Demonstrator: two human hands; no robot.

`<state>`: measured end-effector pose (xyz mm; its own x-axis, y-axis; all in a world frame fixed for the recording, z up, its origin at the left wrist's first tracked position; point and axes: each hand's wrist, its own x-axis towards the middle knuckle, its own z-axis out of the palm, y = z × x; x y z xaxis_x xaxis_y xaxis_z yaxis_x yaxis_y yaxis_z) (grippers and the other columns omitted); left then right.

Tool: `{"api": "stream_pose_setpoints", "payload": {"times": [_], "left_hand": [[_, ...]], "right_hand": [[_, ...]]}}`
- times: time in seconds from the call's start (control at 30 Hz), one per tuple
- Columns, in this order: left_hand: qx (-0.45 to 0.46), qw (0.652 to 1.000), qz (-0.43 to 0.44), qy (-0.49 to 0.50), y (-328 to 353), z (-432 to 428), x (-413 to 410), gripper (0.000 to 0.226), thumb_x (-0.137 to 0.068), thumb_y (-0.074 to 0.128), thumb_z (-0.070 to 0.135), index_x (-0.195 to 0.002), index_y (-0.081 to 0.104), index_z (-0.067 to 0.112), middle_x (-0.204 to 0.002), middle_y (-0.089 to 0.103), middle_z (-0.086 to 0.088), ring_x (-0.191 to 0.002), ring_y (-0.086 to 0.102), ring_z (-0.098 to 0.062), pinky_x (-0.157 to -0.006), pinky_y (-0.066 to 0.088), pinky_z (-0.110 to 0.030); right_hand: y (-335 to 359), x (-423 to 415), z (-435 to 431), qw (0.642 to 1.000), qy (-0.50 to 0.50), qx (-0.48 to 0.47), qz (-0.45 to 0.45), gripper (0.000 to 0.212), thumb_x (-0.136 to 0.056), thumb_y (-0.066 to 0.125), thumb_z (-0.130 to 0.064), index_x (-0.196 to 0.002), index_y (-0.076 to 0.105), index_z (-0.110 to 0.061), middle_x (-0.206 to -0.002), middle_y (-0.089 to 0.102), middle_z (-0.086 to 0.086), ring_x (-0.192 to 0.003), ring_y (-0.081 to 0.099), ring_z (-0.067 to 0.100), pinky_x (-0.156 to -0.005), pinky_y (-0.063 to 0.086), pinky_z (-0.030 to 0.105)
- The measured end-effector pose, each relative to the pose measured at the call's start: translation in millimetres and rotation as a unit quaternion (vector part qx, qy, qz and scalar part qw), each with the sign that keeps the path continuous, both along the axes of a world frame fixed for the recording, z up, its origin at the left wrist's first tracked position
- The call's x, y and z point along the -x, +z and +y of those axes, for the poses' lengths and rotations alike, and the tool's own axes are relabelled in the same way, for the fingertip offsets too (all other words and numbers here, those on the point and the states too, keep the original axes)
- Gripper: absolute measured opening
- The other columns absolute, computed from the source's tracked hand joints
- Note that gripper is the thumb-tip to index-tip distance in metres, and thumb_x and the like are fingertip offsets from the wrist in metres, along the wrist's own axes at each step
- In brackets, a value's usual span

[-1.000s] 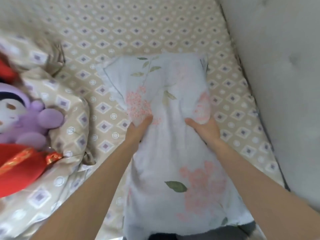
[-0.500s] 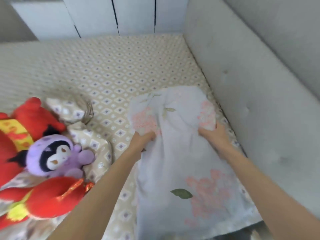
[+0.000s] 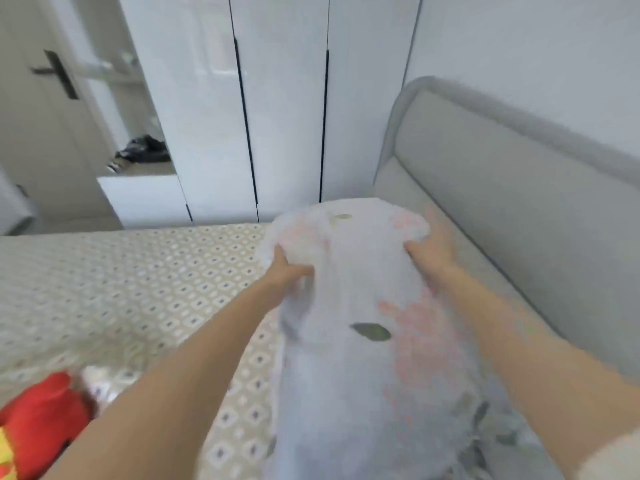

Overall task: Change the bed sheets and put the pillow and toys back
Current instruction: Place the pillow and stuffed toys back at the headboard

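Fingers dug in, grips the floral pillow at its upper flanks with left hand and right hand, over the bed beside the headboard; looks light, squashy, floppy, so better held by stuffed sides.

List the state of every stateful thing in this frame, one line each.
pillow: held at both sides, far end lifted near the headboard
left hand: grips the pillow's left edge
right hand: grips the pillow's right edge, blurred
bed sheet: spread flat over the mattress
red plush toy: lying on the bed, partly out of frame
wardrobe doors: closed
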<state>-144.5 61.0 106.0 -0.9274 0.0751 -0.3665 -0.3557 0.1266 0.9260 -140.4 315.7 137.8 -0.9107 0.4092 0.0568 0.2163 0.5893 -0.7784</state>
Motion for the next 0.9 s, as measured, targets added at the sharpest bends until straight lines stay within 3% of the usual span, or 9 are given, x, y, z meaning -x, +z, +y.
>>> {"api": "stream_pose_setpoints", "payload": {"times": [0.07, 0.13, 0.37, 0.57, 0.67, 0.8, 0.9], "left_hand": [[0.103, 0.994, 0.028, 0.021, 2, 4, 27, 0.086, -0.087, 0.063, 0.014, -0.151, 0.005, 0.012, -0.156, 0.015, -0.015, -0.143, 0.019, -0.031, -0.113, 0.026, -0.039], [0.153, 0.988, 0.005, 0.01, -12, 4, 33, 0.082, -0.092, 0.056, 0.019, -0.152, 0.0, 0.017, -0.159, -0.004, -0.011, -0.146, 0.006, -0.028, -0.117, 0.016, -0.041], [0.134, 0.99, -0.033, 0.016, -60, -17, -1, 0.059, -0.096, 0.045, 0.007, -0.148, 0.024, 0.022, -0.153, 0.028, -0.006, -0.136, 0.033, -0.027, -0.106, 0.032, -0.041], [0.151, 0.988, 0.0, 0.029, -50, -16, -34, 0.053, -0.093, 0.043, 0.005, -0.142, 0.036, 0.022, -0.143, 0.043, -0.005, -0.105, 0.047, -0.018, -0.075, 0.042, -0.03], [0.151, 0.988, 0.015, 0.018, -32, -12, -52, 0.053, -0.092, 0.041, 0.003, -0.141, 0.038, 0.021, -0.139, 0.048, -0.006, -0.103, 0.049, -0.017, -0.078, 0.04, -0.027], [0.139, 0.99, 0.033, 0.008, -3, -12, -77, 0.052, -0.091, 0.041, 0.002, -0.14, 0.041, 0.018, -0.136, 0.052, -0.006, -0.111, 0.052, -0.02, -0.087, 0.042, -0.031], [0.117, 0.991, 0.055, 0.024, 21, -23, -102, 0.05, -0.091, 0.041, 0.002, -0.138, 0.044, 0.019, -0.133, 0.054, -0.005, -0.113, 0.054, -0.021, -0.089, 0.043, -0.03]], "right_hand": [[3, 34, 10, 0.994, -0.004, -0.108, -0.031, 0.074, -0.089, 0.052, -0.008, -0.152, 0.017, -0.023, -0.155, 0.025, 0.008, -0.143, 0.019, 0.027, -0.116, 0.02, 0.044], [-12, 45, 10, 0.986, -0.001, -0.161, -0.043, 0.067, -0.09, 0.051, -0.01, -0.15, 0.023, -0.022, -0.156, 0.021, 0.006, -0.144, 0.016, 0.027, -0.117, 0.014, 0.049], [-91, 1, -3, 0.987, 0.092, -0.119, -0.057, 0.047, -0.086, 0.055, -0.008, -0.132, 0.05, -0.013, -0.135, 0.049, 0.014, -0.122, 0.045, 0.031, -0.1, 0.037, 0.037], [-109, -44, -18, 0.987, 0.112, -0.048, -0.103, 0.046, -0.088, 0.052, -0.007, -0.133, 0.05, -0.019, -0.135, 0.049, 0.008, -0.123, 0.044, 0.027, -0.1, 0.04, 0.04], [-97, -62, -28, 0.987, 0.122, -0.03, -0.097, 0.045, -0.09, 0.052, -0.005, -0.134, 0.05, -0.015, -0.139, 0.047, 0.007, -0.128, 0.042, 0.023, -0.104, 0.036, 0.035], [-71, -81, -48, 0.987, 0.142, -0.016, -0.07, 0.044, -0.09, 0.051, -0.004, -0.133, 0.049, -0.015, -0.139, 0.048, 0.003, -0.122, 0.047, 0.021, -0.093, 0.035, 0.025], [-50, -95, -69, 0.984, 0.171, 0.005, -0.049, 0.045, -0.09, 0.05, -0.004, -0.134, 0.049, -0.015, -0.141, 0.046, 0.0, -0.124, 0.046, 0.017, -0.096, 0.034, 0.022]]}}
